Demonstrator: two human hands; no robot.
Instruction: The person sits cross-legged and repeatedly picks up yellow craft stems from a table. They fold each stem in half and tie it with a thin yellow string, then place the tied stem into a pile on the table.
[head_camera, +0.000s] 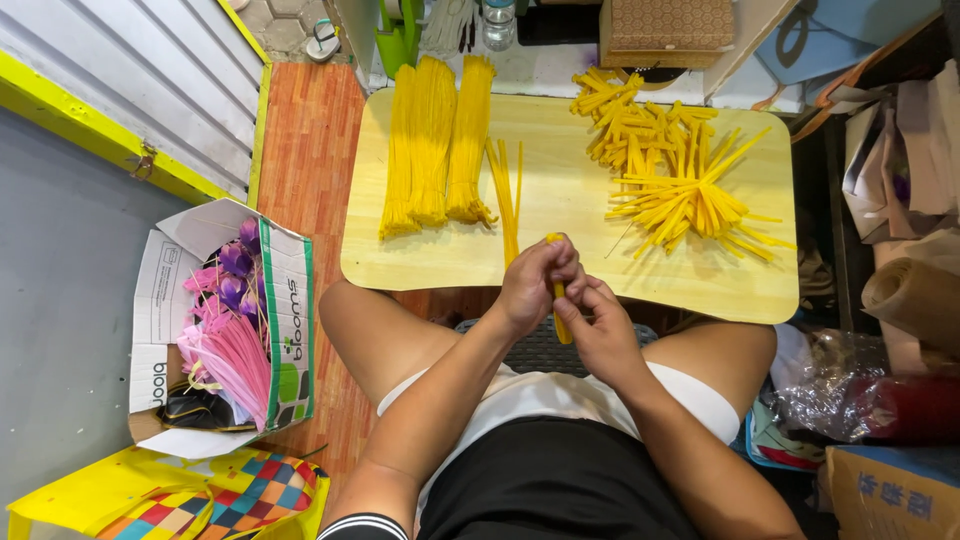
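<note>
Yellow strip (560, 312) pinched in both grips, left (535, 280) and right (598, 325), middle hidden

- The low wooden table (560, 200) has a bare strip down its middle, between the long yellow bundles (435, 140) at upper centre and the loose yellow strips (680, 170) at upper right.
- Its near edge lies open on both sides.
- At lower left, an open cardboard box (285, 330) of pink and purple flowers crowds the knee.
- Rolled paper and bags (900, 300) block the right edge.
</note>
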